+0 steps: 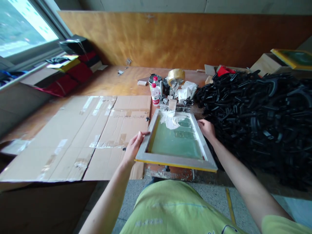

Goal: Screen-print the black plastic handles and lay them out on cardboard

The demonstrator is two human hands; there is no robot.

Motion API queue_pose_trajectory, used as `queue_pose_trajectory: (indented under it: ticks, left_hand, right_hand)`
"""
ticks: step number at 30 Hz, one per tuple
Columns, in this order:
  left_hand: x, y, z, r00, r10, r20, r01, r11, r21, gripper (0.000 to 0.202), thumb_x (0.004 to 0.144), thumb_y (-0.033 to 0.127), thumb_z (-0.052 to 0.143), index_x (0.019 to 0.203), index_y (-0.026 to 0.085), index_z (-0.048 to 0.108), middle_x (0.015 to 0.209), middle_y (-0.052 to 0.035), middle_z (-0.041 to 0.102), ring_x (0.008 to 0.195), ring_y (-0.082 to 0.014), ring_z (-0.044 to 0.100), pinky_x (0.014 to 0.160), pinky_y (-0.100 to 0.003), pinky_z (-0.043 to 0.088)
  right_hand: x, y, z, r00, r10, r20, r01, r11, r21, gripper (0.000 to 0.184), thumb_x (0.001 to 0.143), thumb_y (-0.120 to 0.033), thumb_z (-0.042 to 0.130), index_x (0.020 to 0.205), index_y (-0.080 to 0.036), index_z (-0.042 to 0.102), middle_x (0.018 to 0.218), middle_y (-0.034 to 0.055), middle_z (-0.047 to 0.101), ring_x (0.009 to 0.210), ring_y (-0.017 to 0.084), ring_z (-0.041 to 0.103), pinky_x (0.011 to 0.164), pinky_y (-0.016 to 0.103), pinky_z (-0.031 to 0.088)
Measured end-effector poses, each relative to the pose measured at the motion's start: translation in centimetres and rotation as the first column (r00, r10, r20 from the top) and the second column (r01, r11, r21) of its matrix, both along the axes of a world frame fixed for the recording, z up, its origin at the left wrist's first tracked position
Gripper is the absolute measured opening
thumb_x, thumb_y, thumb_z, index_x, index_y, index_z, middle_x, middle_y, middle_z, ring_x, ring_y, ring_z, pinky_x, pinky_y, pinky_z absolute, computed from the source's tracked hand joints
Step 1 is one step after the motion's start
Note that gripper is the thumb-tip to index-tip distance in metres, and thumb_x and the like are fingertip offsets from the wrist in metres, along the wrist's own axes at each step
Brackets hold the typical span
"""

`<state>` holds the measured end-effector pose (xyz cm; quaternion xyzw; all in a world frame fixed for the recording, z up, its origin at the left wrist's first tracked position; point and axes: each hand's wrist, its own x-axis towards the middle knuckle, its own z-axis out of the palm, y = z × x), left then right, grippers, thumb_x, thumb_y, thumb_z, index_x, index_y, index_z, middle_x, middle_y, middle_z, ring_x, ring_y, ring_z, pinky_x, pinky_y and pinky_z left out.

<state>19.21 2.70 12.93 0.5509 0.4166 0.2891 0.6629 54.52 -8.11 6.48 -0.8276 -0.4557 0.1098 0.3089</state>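
Mesh frame (175, 163) pinched at its sides by left hand (133, 148) and right hand (206, 129). Black plastic pile (253, 110) just right, cardboard (73, 139) left, tape roll (175, 76) beyond.

We count one left hand (133, 149), one right hand (206, 129), one screen-printing frame (175, 161), one roll of packing tape (175, 76), and one red-capped plastic bottle (155, 96).
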Motion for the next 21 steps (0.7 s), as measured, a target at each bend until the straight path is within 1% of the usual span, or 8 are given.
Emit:
queue_pose_trajectory:
  ticks: [2, 5, 7, 10, 12, 14, 19, 21]
  left_hand:
    - [-1.0, -0.7, -3.0, 0.996, -0.042, -0.078, 0.036, 0.996, -0.082, 0.070, 0.076, 0.060, 0.064, 0.130, 0.018, 0.058, 0.080, -0.0036, 0.068, 0.061, -0.0138, 0.059, 0.051, -0.022, 0.044]
    - [-1.1, -1.0, -6.9, 0.984, -0.023, -0.177, 0.014, 0.999, -0.052, 0.083, 0.071, 0.055, 0.071, 0.142, 0.020, 0.046, 0.076, -0.0017, 0.067, 0.062, -0.0149, 0.060, 0.054, -0.023, 0.046]
    - [-0.9, -0.8, -8.7, 0.970, 0.008, -0.243, -0.010, 1.000, -0.007, 0.080, 0.072, 0.053, 0.069, 0.141, 0.020, 0.047, 0.073, -0.0006, 0.066, 0.060, -0.0147, 0.059, 0.055, -0.023, 0.046]
    - [-0.8, -0.5, -10.2, 0.960, 0.019, -0.279, -0.013, 1.000, 0.025, 0.073, 0.074, 0.052, 0.067, 0.138, 0.021, 0.051, 0.074, -0.0010, 0.067, 0.062, -0.0148, 0.059, 0.056, -0.024, 0.046]
    - [-1.0, -0.4, -10.8, 0.960, 0.005, -0.281, 0.002, 1.000, 0.026, 0.070, 0.076, 0.053, 0.065, 0.137, 0.022, 0.051, 0.077, -0.0017, 0.068, 0.064, -0.0154, 0.060, 0.058, -0.024, 0.046]
    - [-1.1, -0.4, -11.4, 0.958, -0.017, -0.287, 0.022, 1.000, 0.017, 0.070, 0.078, 0.054, 0.062, 0.139, 0.022, 0.049, 0.080, -0.0019, 0.068, 0.066, -0.0155, 0.060, 0.059, -0.024, 0.046]
    - [-1.2, -0.4, -12.0, 0.951, -0.046, -0.307, 0.046, 0.999, -0.006, 0.073, 0.081, 0.058, 0.057, 0.142, 0.022, 0.044, 0.082, -0.0017, 0.067, 0.066, -0.0148, 0.060, 0.060, -0.024, 0.046]
    - [-1.1, -0.4, -11.7, 0.953, -0.041, -0.300, 0.042, 0.999, -0.003, 0.073, 0.079, 0.059, 0.059, 0.140, 0.021, 0.046, 0.082, -0.0020, 0.067, 0.066, -0.0149, 0.060, 0.059, -0.024, 0.045]
  right_hand:
    - [0.8, 1.6, 1.4, 0.998, -0.052, 0.045, 0.047, 0.994, 0.098, 0.034, 0.090, -0.027, 0.050, 0.119, -0.015, 0.063, 0.111, 0.0132, 0.067, 0.096, 0.024, 0.063, 0.087, 0.036, 0.049]
    - [-1.3, 6.9, 3.2, 0.967, 0.108, 0.229, -0.155, 0.968, 0.199, 0.059, 0.082, -0.027, 0.065, 0.137, -0.016, 0.046, 0.138, 0.0152, 0.049, 0.118, 0.027, 0.052, 0.098, 0.039, 0.044]
    - [-3.5, 10.7, 3.8, 0.903, 0.233, 0.361, -0.293, 0.948, 0.123, 0.060, 0.078, -0.023, 0.070, 0.134, -0.016, 0.048, 0.136, 0.0158, 0.048, 0.122, 0.030, 0.046, 0.101, 0.043, 0.041]
    - [-5.9, 13.7, 3.7, 0.841, 0.368, 0.398, -0.358, 0.928, -0.102, 0.031, 0.081, -0.019, 0.065, 0.111, -0.015, 0.062, 0.111, 0.0133, 0.062, 0.107, 0.028, 0.054, 0.091, 0.039, 0.044]
    - [-6.6, 13.2, 3.0, 0.830, 0.423, 0.364, -0.372, 0.906, -0.203, 0.015, 0.085, -0.020, 0.060, 0.098, -0.015, 0.065, 0.097, 0.0109, 0.066, 0.093, 0.024, 0.057, 0.083, 0.034, 0.044]
    - [-6.8, 11.1, 2.3, 0.791, 0.502, 0.350, -0.449, 0.865, -0.226, 0.012, 0.088, -0.019, 0.055, 0.090, -0.015, 0.066, 0.089, 0.0095, 0.067, 0.086, 0.021, 0.057, 0.077, 0.031, 0.042]
    - [-5.8, 6.0, 2.4, 0.546, 0.756, 0.362, -0.739, 0.638, -0.217, 0.017, 0.084, -0.008, 0.050, 0.082, -0.017, 0.065, 0.083, 0.0064, 0.065, 0.087, 0.019, 0.055, 0.066, 0.026, 0.034]
    - [-5.4, 5.9, 2.8, 0.516, 0.784, 0.345, -0.766, 0.603, -0.224, 0.012, 0.082, -0.011, 0.055, 0.080, -0.018, 0.065, 0.081, 0.0043, 0.065, 0.084, 0.018, 0.055, 0.064, 0.026, 0.032]
